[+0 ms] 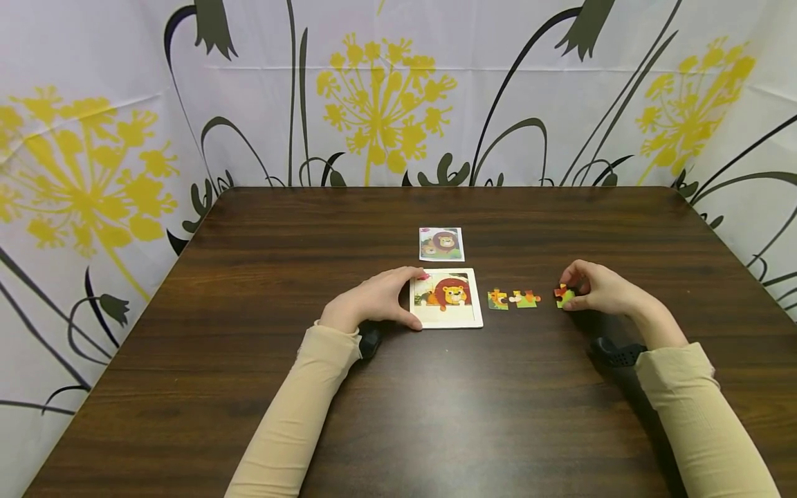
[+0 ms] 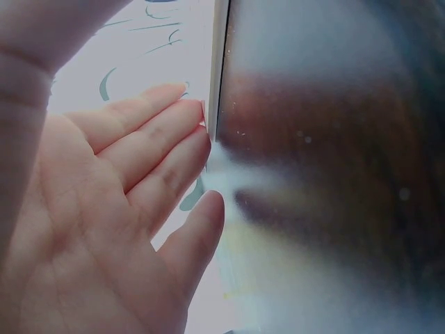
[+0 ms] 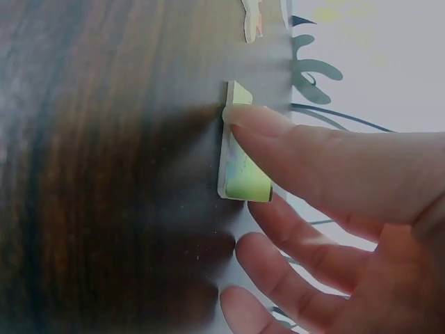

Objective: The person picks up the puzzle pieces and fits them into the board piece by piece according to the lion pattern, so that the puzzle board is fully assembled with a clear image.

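Note:
A white-rimmed puzzle tray (image 1: 447, 322) lies on the table, partly filled with pieces of a lion picture; its lower strip is bare. My left hand (image 1: 376, 299) holds the tray at its left side, index finger by the upper corner and thumb by the lower one. In the left wrist view, the other fingers (image 2: 156, 149) extend fairly straight. My right hand (image 1: 600, 290) pinches a green and orange puzzle piece (image 1: 563, 296) between thumb and fingers. From the right wrist view, this piece (image 3: 243, 170) tilts up close over the tabletop, the thumb across its printed face.
Between the tray and my right hand lie loose puzzle pieces, one orange and green (image 1: 498, 299) and one mostly green (image 1: 526, 299). A picture card of lions (image 1: 441, 244) lies just behind the tray. The dark wooden table (image 1: 311, 228) ends at a flower-patterned curtain (image 1: 261, 83).

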`<state>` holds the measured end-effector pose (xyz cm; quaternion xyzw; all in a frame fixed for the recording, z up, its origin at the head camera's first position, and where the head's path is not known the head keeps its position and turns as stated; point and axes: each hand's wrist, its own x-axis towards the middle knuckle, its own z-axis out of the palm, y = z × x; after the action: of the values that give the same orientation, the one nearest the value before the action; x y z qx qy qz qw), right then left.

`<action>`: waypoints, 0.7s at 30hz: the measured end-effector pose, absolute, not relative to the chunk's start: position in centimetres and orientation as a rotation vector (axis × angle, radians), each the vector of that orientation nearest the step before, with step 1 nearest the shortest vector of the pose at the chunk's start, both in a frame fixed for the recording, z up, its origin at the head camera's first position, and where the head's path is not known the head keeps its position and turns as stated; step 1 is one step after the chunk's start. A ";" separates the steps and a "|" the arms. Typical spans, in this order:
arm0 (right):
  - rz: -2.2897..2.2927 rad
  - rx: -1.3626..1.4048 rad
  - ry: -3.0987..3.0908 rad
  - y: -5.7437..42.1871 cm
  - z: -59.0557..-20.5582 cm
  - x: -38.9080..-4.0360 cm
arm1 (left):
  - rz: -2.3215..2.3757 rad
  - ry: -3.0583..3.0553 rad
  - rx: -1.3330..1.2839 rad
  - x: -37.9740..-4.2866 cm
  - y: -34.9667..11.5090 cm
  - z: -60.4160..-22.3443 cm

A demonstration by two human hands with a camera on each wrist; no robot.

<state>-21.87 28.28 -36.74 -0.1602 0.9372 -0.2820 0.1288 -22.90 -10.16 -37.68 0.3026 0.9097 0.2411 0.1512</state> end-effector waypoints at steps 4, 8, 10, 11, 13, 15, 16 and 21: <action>-0.859 -0.462 2.715 28.3 -36.6 -21.8 | 0.689 2.606 0.864 -22.9 -10.2 -37.6; -0.901 -0.460 2.703 28.4 -36.5 -21.8 | 0.686 2.603 0.857 -22.9 -10.1 -37.5; -0.920 -0.463 2.699 28.4 -36.6 -21.8 | 0.688 2.600 0.850 -22.9 -10.1 -37.5; -0.926 -0.464 2.698 28.5 -36.6 -21.8 | 0.689 2.599 0.845 -22.9 -10.1 -37.5; -0.945 -0.465 2.690 28.5 -36.7 -21.8 | 0.688 2.598 0.841 -22.9 -10.1 -37.5; -0.959 -0.464 2.685 28.6 -36.7 -21.9 | 0.687 2.597 0.843 -22.9 -10.0 -37.5; -0.968 -0.461 2.681 28.6 -36.8 -21.9 | 0.687 2.597 0.843 -22.9 -10.0 -37.5; -1.012 -0.438 2.664 28.7 -36.8 -21.9 | 0.684 2.600 0.847 -22.8 -10.1 -37.5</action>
<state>-21.94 28.66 -36.82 -0.1508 0.9163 -0.3481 0.1286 -22.83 -10.06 -37.48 0.2965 0.9105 0.2395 0.1607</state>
